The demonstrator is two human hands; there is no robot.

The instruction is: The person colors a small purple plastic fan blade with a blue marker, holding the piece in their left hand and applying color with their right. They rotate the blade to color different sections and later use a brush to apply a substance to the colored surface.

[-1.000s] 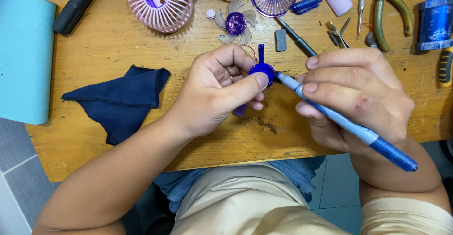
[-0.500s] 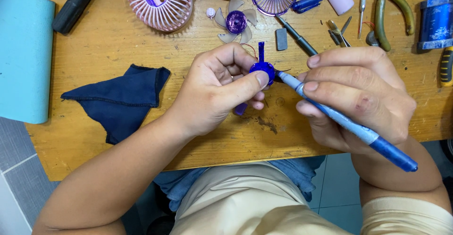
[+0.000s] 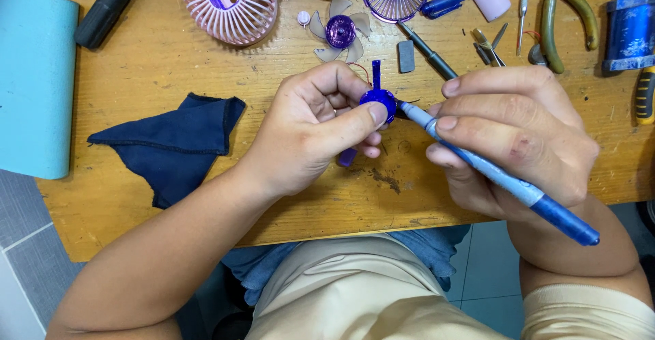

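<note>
Hardly anything shifts since before: left hand (image 3: 310,132) pinches the purple motor mount (image 3: 377,99), right hand (image 3: 518,138) grips the blue tool (image 3: 498,176) at it, fan grille (image 3: 230,5) and blade (image 3: 339,33) unassembled.

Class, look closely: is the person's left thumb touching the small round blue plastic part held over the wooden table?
Touching. The head view shows the left hand with its thumb tip pressed flat against the small round blue plastic part, with no gap between them.
</note>
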